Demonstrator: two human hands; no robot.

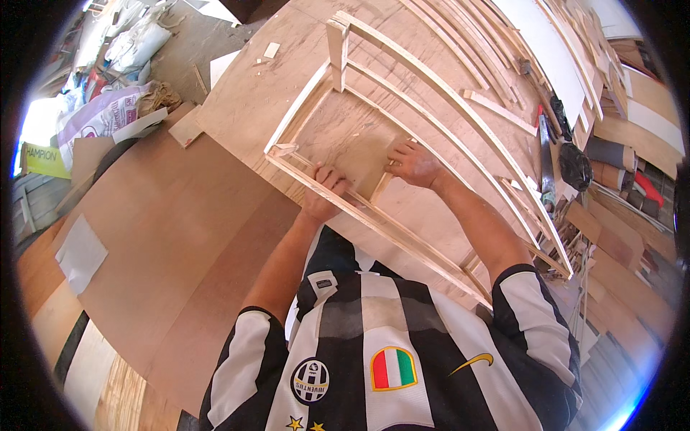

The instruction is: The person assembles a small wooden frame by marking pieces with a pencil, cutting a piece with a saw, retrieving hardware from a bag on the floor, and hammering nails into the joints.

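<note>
I have the long, open, box-shaped frame of pale wooden strips (337,50) slanting over a light plywood worktop (248,93), its post-ended short side far and left, its long rails running toward the lower right. My widest room is beyond that short side, over the plywood; along the near rail my striped shirt (377,309) leaves little, and on the far side a band of loose, narrow wooden strips (467,43) lies near. Inside the rails, a short pale wooden crosspiece (381,188) marks off the end bay. My left hand (327,190) reaches over the near rail, fingers bent down into the bay and slightly blurred; I can't tell whether they grip. My right hand (415,164) is at the crosspiece's far end, fingers curled over it and touching; how firmly they hold, I can't tell. Left of the worktop spreads a broad, smooth, reddish-brown panel (180,237), with a white sheet (81,253) near its outer edge; well to the right sits a shiny black bundle (575,167).
</note>
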